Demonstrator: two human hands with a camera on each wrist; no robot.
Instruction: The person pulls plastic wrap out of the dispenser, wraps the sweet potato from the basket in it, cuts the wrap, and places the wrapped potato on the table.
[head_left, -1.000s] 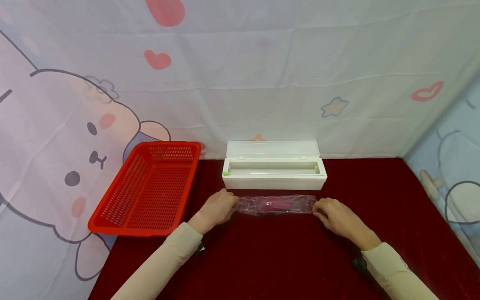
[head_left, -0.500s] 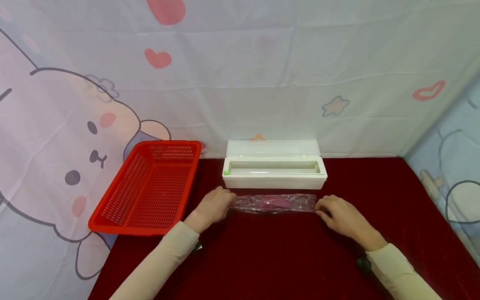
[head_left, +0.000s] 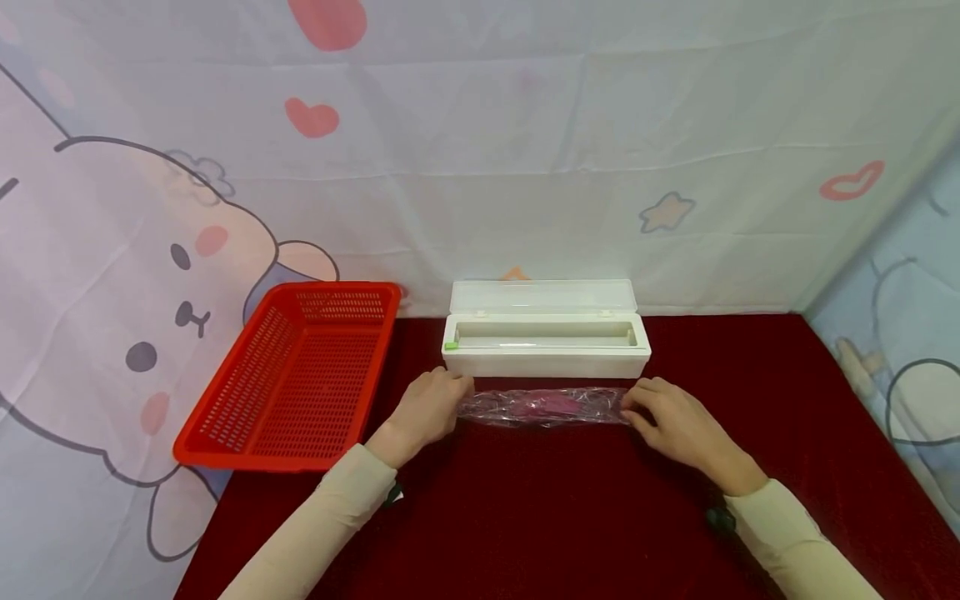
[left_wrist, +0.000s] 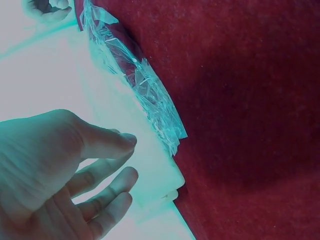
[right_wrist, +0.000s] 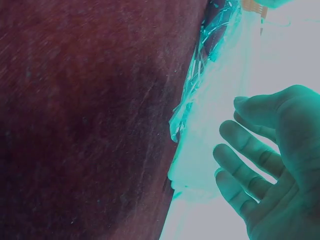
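Observation:
A pink thing wrapped in crinkled clear plastic film [head_left: 547, 406] lies lengthwise on the dark red cloth; its exact kind is hidden by the film. At the bundle's left end is my left hand [head_left: 427, 408], its fingers loosely bent. My right hand [head_left: 678, 425] is by the other end. In the left wrist view the film [left_wrist: 150, 92] shows apart from the left fingertips. The right wrist view likewise has a gap between the film [right_wrist: 192, 95] and the loosely bent right fingers. Just behind stands a white cling-film dispenser [head_left: 547, 365], its clear lid [head_left: 543, 297] raised.
A red perforated plastic basket [head_left: 360, 392] stands on the left of the cloth-covered table [head_left: 555, 517]. A green slider [head_left: 451, 345] sits at the left of the dispenser's front rail. A printed curtain [head_left: 480, 167] hangs behind the table.
My left hand has come off the bundle's left end, slightly left and away from me. The right hand drew a little to the right, then came back toward the film. The bundle stays nearly in place.

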